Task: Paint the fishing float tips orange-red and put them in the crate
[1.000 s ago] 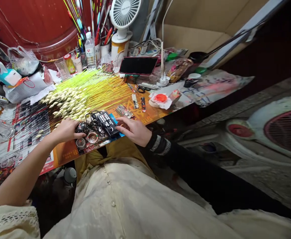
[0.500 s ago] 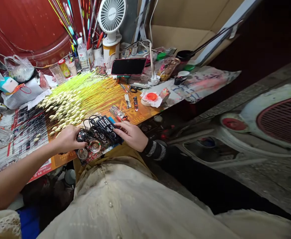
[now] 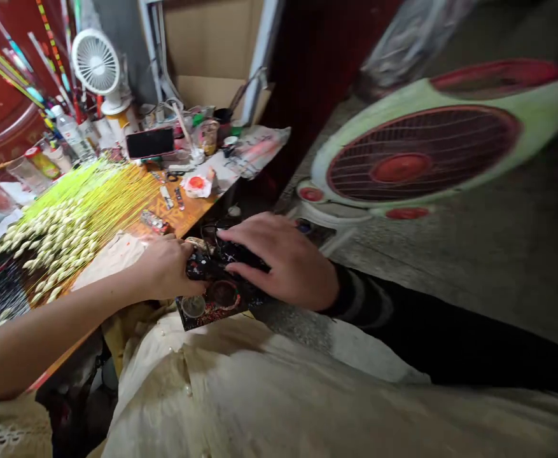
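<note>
While our left grip [image 3: 167,270] closes over the left edge of the dark tray [image 3: 201,320], thumb on top and the other fingers hidden beneath, our right grip [image 3: 285,261] lies palm down across the black adapter [image 3: 240,256]. Its fingers are spread and pressing. We cannot tell whether they hook under the tray's far edge. The tray sits between the two grips, just off the near edge of the worktop [image 3: 183,219] and above the pale cloth of our lap. We cannot tell whether it rests there.

A tangled cord [image 3: 210,264] bunches between the grips, and two small cups [image 3: 193,306] stand on the tray just below the left thumb.

We judge the tray thin, stiff and light, with a loose load on it. The adapter looks dense, so the weight probably sits toward the right grip. The cups look light and open, likely to slide or tip if the tray tilts, and the cord is springy and could snag. Opposite edges seem the best places to hold it, kept level, with one palm pinning the adapter.

Beyond the left grip, yellow stems [image 3: 83,203] with pale tips fan across the worktop. Farther off stand a phone [image 3: 149,142] and a desk fan [image 3: 98,62]. A floor fan [image 3: 417,152] lies well beyond the right grip.
</note>
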### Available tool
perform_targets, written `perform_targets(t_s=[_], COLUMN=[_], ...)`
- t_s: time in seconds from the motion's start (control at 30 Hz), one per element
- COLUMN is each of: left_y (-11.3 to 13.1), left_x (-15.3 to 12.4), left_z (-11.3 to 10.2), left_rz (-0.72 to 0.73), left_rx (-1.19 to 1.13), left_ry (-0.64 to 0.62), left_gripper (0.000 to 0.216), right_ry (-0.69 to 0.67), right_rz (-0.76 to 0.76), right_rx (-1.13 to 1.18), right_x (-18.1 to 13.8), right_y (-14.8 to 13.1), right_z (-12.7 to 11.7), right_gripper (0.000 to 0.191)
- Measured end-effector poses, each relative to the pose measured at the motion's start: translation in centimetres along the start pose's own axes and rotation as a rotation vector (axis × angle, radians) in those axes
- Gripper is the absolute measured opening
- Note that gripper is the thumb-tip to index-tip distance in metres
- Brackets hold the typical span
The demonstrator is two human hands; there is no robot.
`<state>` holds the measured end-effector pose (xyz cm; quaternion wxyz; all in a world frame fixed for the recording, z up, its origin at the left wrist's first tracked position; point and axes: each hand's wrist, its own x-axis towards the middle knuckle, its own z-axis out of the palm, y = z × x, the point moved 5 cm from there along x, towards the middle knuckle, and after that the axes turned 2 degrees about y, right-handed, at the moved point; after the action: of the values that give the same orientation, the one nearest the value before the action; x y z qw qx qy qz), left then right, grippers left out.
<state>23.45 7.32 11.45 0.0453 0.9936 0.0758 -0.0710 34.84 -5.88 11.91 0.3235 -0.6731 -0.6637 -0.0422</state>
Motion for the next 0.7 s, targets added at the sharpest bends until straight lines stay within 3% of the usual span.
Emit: perform_targets(t_s=[0.1,0.3,0.47,0.7], left_y=[3.1,7.8,10.2,11.6], left_x=[5.3,12.3,15.7,18.2], left_z=[1.4,5.2,7.8,9.8], left_rz=[0.155,0.285,0.347,0.417], left_rx=[0.056,0.103,0.047,0.028], left_ry=[0.009,-0.038,-0.082,-0.154], left_gripper=[0.049,0.061,0.065,0.068], right_ry=[-0.090,-0.240,-0.401,-0.456], right_rz=[-0.045,0.149,0.251,0.316], right_rx=[-0.018,-0.146,-0.219,-0.226], right_x=[-1.6,-5.8,-8.4,-10.4], right_y=[0.9,6.1,9.4,12.8], right_z=[-0.1,0.2,1.0,2.5], right_gripper=[0.046,0.062,0.080,0.097])
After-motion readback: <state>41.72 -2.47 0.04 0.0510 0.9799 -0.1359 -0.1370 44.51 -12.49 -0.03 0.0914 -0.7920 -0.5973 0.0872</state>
